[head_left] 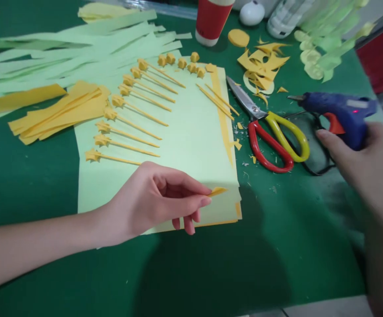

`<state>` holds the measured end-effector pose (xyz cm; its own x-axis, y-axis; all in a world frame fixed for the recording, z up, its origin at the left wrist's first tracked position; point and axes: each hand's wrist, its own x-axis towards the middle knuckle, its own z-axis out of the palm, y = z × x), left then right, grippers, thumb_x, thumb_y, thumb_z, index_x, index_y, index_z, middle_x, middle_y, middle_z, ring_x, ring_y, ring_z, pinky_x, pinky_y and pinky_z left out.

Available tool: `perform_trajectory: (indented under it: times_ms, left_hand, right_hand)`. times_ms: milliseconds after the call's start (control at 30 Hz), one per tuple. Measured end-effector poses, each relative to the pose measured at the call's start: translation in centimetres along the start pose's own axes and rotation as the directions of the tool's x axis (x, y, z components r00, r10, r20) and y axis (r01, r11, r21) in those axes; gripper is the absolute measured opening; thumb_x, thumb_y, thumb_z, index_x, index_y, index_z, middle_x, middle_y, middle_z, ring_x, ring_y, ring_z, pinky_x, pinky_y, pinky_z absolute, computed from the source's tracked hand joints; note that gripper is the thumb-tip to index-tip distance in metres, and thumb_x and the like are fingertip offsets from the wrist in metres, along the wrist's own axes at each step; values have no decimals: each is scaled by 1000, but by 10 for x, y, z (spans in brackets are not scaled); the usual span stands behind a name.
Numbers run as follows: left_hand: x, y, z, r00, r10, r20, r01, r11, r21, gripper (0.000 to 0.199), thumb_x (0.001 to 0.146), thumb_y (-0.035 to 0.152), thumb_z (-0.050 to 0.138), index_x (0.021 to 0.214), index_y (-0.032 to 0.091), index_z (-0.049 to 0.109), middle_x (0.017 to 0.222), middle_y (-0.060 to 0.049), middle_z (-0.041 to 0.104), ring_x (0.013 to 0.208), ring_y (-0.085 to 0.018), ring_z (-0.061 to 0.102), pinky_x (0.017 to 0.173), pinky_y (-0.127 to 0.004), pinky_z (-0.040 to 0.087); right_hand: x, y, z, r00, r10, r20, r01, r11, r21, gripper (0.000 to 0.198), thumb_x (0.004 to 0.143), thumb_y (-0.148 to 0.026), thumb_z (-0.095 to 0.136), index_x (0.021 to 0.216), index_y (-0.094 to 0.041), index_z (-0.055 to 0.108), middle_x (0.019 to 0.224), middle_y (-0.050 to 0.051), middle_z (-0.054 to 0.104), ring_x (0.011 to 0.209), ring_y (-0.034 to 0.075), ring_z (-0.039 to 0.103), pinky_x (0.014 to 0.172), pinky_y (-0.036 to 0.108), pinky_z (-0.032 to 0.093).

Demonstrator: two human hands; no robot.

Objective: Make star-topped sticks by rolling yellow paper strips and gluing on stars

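Note:
My left hand pinches a small folded piece of yellow paper between thumb and fingertips, above the lower part of the pale green paper sheets. At the right, my right hand is around the handle of a blue glue gun with an orange trigger; its thumb lies to the left of the handle, and most fingers are hidden. The gun's nozzle points left. On the sheets, several yellow sticks with folded paper tips lie in a fan. Loose small folded yellow pieces sit at the top edge.
Scissors with red and yellow handles lie between the sheets and the gun. Bare sticks, yellow scraps, a red cup and a white bottle stand or lie around. Green strips and yellow strips cover the upper left.

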<state>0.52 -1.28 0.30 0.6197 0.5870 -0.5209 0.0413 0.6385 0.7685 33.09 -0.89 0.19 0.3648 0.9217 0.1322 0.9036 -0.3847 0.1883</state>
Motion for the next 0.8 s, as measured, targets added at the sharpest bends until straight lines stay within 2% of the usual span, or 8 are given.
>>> perform_trajectory:
  times_ms: [133,233,333,400,467,533,667,800]
  left_hand:
    - [-1,-1,-1,999,32,12,-32,999,18,4,71,13,66,69,16,67,51,5,63,44,-7,60,39,-12,45]
    - [-1,-2,-3,998,53,19,-54,998,30,4,71,12,65,69,16,67,51,5,63,44,-7,60,39,-11,45]
    - [0,-1,-3,998,50,38,-51,998,46,4,72,13,65,70,15,67,51,4,63,44,-7,60,40,-11,45]
    - [-1,0,-2,998,35,47,-39,997,69,3,70,12,65,70,15,67,51,4,63,44,-7,59,41,-11,45]
    - [-1,2,-1,999,20,47,-25,994,103,4,69,11,65,70,14,67,51,4,62,44,-7,59,42,-11,45]
    - [-3,3,0,999,12,48,-19,990,140,5,70,11,64,70,15,67,51,4,62,45,-7,59,43,-12,45]
    - [-5,3,0,997,28,66,-43,971,235,5,69,14,64,70,16,69,50,5,62,45,-7,60,43,-11,45]
    - [-4,3,-2,989,64,130,-106,930,351,6,69,17,64,70,17,71,50,3,64,44,-8,61,41,-11,45]
  right_hand:
    - [13,-12,0,967,194,165,-184,980,-76,68,82,-62,32,107,-3,56,92,23,60,74,24,52,54,35,31]
    - [3,-18,-9,991,133,1,-132,991,-34,68,82,-60,35,116,-4,53,115,27,48,106,34,47,66,40,34]
    - [-20,-35,-30,952,-96,-290,160,965,208,50,85,-49,42,107,-7,58,109,23,50,111,28,43,77,38,36]
    - [-36,-53,-44,902,-386,-194,427,728,536,26,85,-36,48,88,-13,59,93,13,56,85,16,52,68,30,40]
    - [-47,-72,-53,692,-722,-29,458,408,790,14,82,-31,53,89,-20,57,89,6,57,76,12,51,64,26,42]
    - [-51,-88,-55,530,-843,86,320,293,901,12,82,-30,53,88,-21,57,85,3,58,70,11,50,60,25,42]
    - [-45,-105,-52,420,-823,383,-41,405,914,19,78,-36,54,81,-19,62,75,2,59,64,11,52,52,21,41]
    - [-41,-110,-51,129,-810,572,-261,529,808,14,73,-31,57,70,-19,62,55,-3,48,43,4,38,34,16,26]
